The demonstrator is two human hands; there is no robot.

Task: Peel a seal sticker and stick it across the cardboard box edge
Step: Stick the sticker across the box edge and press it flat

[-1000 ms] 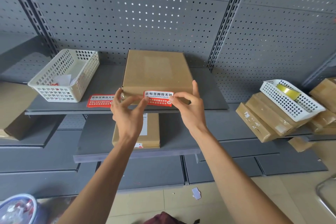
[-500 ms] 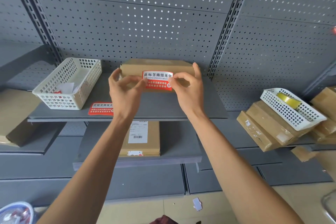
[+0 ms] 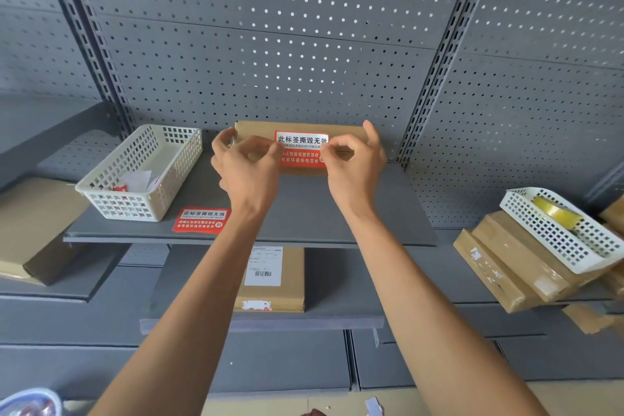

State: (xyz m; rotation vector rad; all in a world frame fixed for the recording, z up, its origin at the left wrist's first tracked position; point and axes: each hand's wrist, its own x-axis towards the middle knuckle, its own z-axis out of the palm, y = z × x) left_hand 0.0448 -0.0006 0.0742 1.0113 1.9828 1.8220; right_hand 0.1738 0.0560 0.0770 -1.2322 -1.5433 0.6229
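A flat brown cardboard box [image 3: 344, 133] lies on the grey upper shelf [image 3: 304, 213], near the pegboard. A red and white seal sticker [image 3: 301, 149] with Chinese print is held in front of the box's near edge. My left hand [image 3: 246, 169] pinches the sticker's left end between thumb and forefinger. My right hand [image 3: 354, 165] pinches its right end the same way. Whether the sticker touches the box is unclear.
A white basket [image 3: 141, 172] with paper scraps stands left on the shelf, and a second red sticker sheet [image 3: 202, 220] lies by it. Another labelled box [image 3: 273, 277] sits on the lower shelf. At right, stacked boxes [image 3: 513, 267] carry a white basket [image 3: 567, 230] with yellow tape.
The view has tilted upward, so the box now looks edge-on. Both hands keep hold of the sticker in front of the box's near edge.
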